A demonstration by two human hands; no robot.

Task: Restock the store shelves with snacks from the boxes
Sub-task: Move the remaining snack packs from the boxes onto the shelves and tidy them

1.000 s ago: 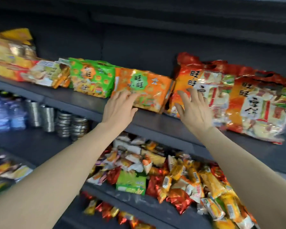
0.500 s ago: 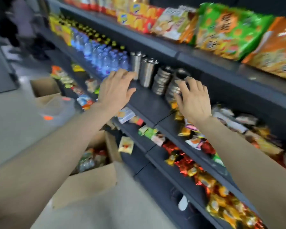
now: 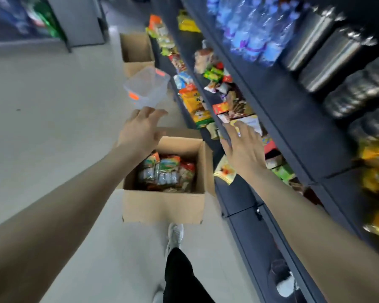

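An open cardboard box [image 3: 162, 206] stands on the floor in front of me, with several snack packs [image 3: 166, 171] inside. My left hand [image 3: 140, 132] hovers above the box's far left corner, fingers relaxed and empty. My right hand [image 3: 243, 149] is stretched out to the right of the box, beside the dark shelves [image 3: 293, 132], fingers straight and holding nothing. The lower shelves carry mixed snack packs [image 3: 195, 103].
A clear plastic tub [image 3: 147, 88] with orange clips and a second cardboard box [image 3: 136, 51] stand farther along the aisle. Water bottles [image 3: 249, 29] and steel flasks [image 3: 328, 55] fill a higher shelf. My shoe [image 3: 174, 237] is just behind the box. Pale floor lies to the left.
My view has swung from the upper shelf of big snack bags down to the floor and the box. Both hands left the shelf and came down, still empty.
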